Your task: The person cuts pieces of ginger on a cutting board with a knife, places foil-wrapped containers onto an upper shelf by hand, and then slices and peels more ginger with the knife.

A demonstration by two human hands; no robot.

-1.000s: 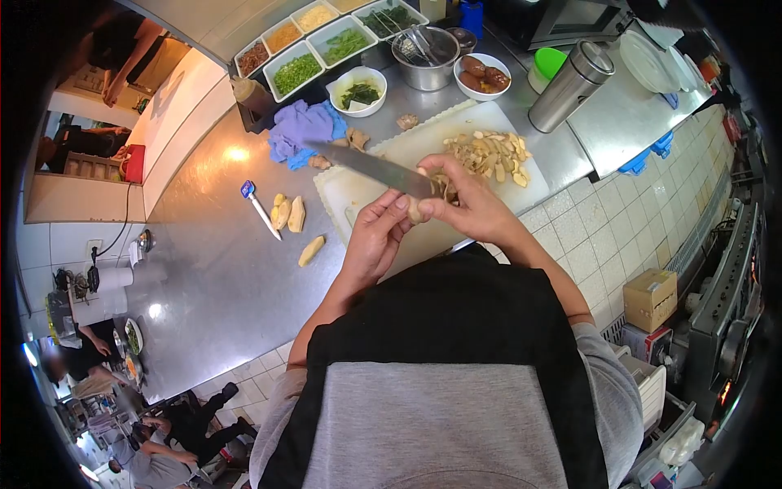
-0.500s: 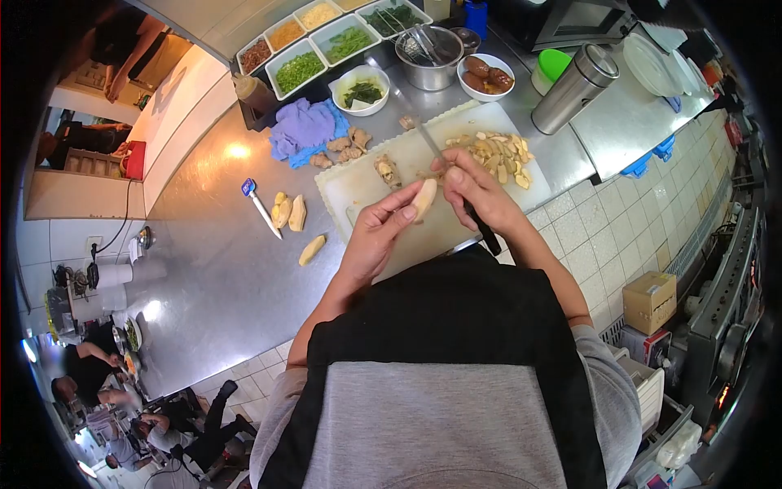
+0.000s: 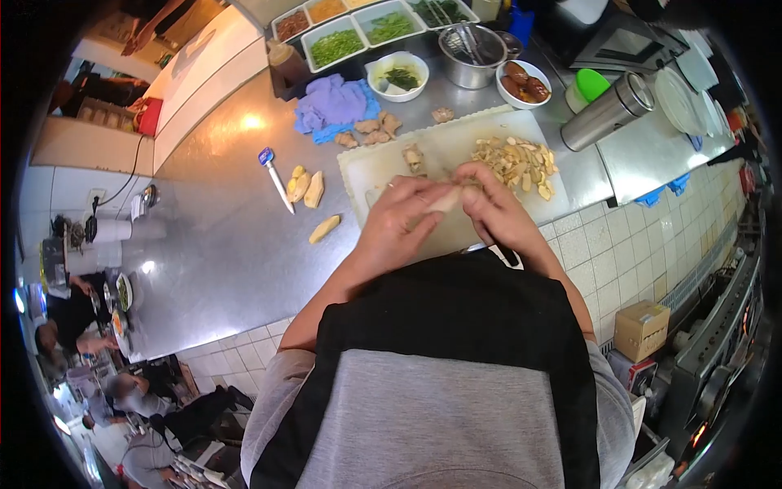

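Note:
My left hand (image 3: pixel 401 222) is closed on a pale peeled ginger piece (image 3: pixel 446 200) over the white cutting board (image 3: pixel 371 169). Close on its right, my right hand (image 3: pixel 498 210) is closed round the knife, whose black handle (image 3: pixel 507 254) shows below the palm; the blade is mostly hidden. Ginger peelings (image 3: pixel 521 165) lie heaped on the board's right part. A ginger piece (image 3: pixel 414 157) rests on the board above my hands. Several unpeeled ginger pieces (image 3: pixel 376 130) lie past its upper left edge. Peeled pieces (image 3: pixel 314 189) and a white-handled peeler (image 3: pixel 278 181) are on the steel counter.
Purple and blue cloths (image 3: pixel 332 106) lie left of a bowl with green leaves (image 3: pixel 398 77). A metal pot (image 3: pixel 472 55), a bowl of brown items (image 3: pixel 523 85) and a steel flask (image 3: pixel 607 112) stand along the back. Other people (image 3: pixel 77 314) are at the lower left.
The view has shifted, moving the counter items rightward and up. My hands have come together around the ginger piece, and the knife blade, plainly visible before, is now mostly hidden.

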